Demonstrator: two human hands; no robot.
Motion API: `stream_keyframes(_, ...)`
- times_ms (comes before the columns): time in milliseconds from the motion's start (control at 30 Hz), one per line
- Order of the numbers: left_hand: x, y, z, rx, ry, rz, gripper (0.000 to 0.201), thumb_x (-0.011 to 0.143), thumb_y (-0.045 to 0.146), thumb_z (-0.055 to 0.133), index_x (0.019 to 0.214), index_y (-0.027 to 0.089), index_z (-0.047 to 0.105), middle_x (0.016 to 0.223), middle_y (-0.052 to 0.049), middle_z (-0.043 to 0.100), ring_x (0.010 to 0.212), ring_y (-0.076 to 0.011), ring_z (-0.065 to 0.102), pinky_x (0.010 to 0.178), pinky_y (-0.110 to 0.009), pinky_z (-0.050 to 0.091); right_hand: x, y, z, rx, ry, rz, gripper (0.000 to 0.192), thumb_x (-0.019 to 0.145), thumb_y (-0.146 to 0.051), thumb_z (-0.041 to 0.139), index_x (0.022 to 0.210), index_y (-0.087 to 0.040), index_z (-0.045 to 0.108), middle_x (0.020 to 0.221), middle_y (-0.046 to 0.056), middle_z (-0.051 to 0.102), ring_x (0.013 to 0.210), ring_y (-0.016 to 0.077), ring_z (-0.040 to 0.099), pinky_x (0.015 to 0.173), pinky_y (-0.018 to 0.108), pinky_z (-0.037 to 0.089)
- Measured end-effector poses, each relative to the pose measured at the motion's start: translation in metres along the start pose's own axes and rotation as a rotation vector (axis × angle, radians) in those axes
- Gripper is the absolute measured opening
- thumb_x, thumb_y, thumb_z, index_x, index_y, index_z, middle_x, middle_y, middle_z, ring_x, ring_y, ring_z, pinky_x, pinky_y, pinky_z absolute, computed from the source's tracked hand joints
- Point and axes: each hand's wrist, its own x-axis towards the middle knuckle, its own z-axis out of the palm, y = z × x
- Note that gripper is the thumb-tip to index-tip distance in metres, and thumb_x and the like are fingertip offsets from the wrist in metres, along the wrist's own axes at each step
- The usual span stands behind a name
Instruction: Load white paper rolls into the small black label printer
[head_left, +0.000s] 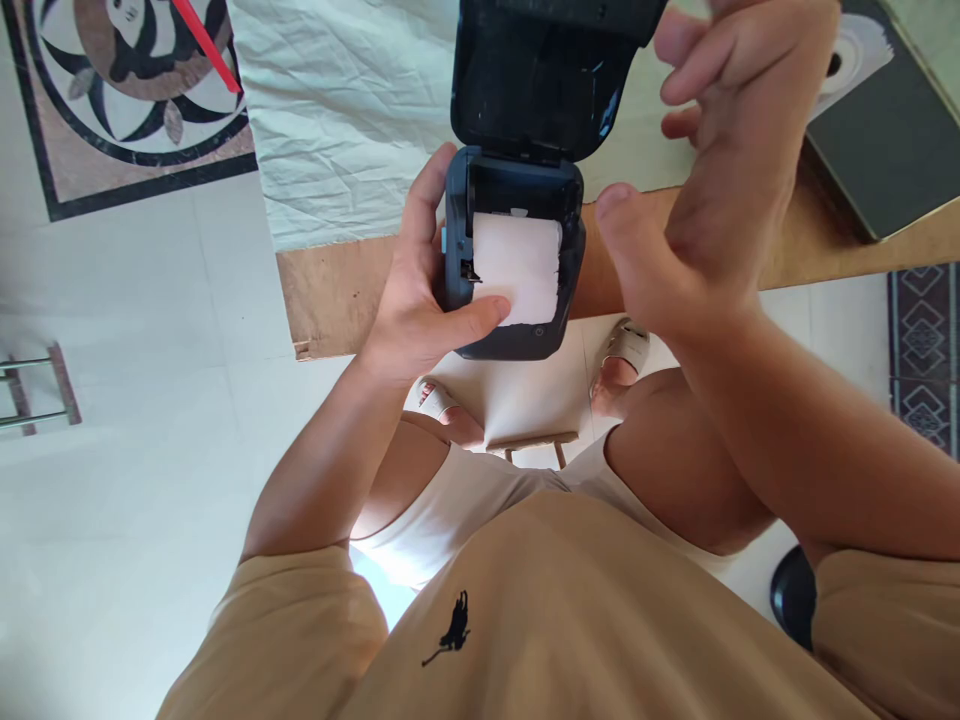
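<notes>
A small dark thermal printer [576, 260] is held up near the table's front edge, its lid [536, 80] swung back away from me. Inside its bay lies a white paper roll [517, 255]. My left hand [424, 285] grips the printer's left side, fingers along the casing and thumb resting on the paper's lower left part. To the right of the printer is my right hand [720, 170], fingers loosely curled and apart from the thumb, with nothing seen in it. Its fingertips are close to the lid's right corner; whether they touch it I cannot tell.
A pale green cloth [345, 120] covers much of the wooden table [330, 300]. On the right lies a dark flat box [892, 130] with a white disc-like picture. A red strip [206, 45] shows at the upper left. Below are a stool [532, 441] and, far left, a metal rack [37, 390].
</notes>
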Motion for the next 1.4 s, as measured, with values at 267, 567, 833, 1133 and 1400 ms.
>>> stream_keyframes(267, 0.0, -0.004, -0.005, 0.007, 0.015, 0.017, 0.09, 0.04, 0.018, 0.077, 0.12, 0.036, 0.039, 0.111, 0.0, 0.055, 0.096, -0.0215, 0.054, 0.082, -0.035, 0.047, 0.001, 0.001, 0.007, 0.365, -0.025, 0.31, 0.016, 0.08, -0.022, 0.026, 0.09, -0.021, 0.038, 0.089, 0.004, 0.045, 0.086, 0.0082, 0.054, 0.074, 0.027, 0.044)
stream_keyframes(567, -0.004, 0.008, 0.006, 0.005, 0.055, 0.005, 0.051, 0.07, 0.043, 0.059, 0.114, 0.023, 0.044, 0.1, -0.006, 0.055, 0.095, -0.021, 0.057, 0.076, -0.034, 0.046, -0.005, -0.006, 0.006, 0.08, -0.494, 0.203, 0.054, 0.077, -0.057, 0.041, 0.118, -0.022, 0.036, 0.106, 0.003, 0.051, 0.086, 0.0086, 0.05, 0.072, 0.023, 0.044)
stream_keyframes(833, -0.004, 0.012, 0.009, -0.005, 0.132, -0.117, 0.038, 0.07, 0.038, 0.059, 0.104, 0.024, 0.05, 0.093, -0.007, 0.054, 0.086, -0.0217, 0.055, 0.07, -0.036, 0.043, -0.004, -0.004, 0.007, 0.108, -0.503, 0.228, 0.059, 0.074, -0.058, 0.045, 0.118, -0.019, 0.038, 0.109, 0.004, 0.05, 0.085, 0.0085, 0.051, 0.068, 0.021, 0.044)
stream_keyframes(1133, -0.004, 0.016, 0.011, 0.01, 0.168, -0.156, 0.031, 0.074, 0.034, 0.056, 0.101, 0.021, 0.052, 0.086, -0.004, 0.054, 0.08, -0.0162, 0.055, 0.063, -0.028, 0.04, -0.002, 0.0, 0.012, 0.122, -0.513, 0.281, 0.063, 0.069, -0.059, 0.05, 0.118, -0.021, 0.04, 0.106, 0.003, 0.051, 0.082, 0.0091, 0.053, 0.069, 0.024, 0.044)
stream_keyframes(1400, -0.003, 0.012, 0.009, -0.001, 0.154, -0.136, 0.035, 0.072, 0.036, 0.058, 0.103, 0.021, 0.051, 0.088, -0.005, 0.055, 0.079, -0.0179, 0.056, 0.064, -0.031, 0.041, -0.001, 0.0, 0.011, 0.141, -0.498, 0.25, 0.06, 0.069, -0.059, 0.05, 0.114, -0.02, 0.04, 0.104, 0.002, 0.053, 0.081, 0.0078, 0.052, 0.068, 0.022, 0.042)
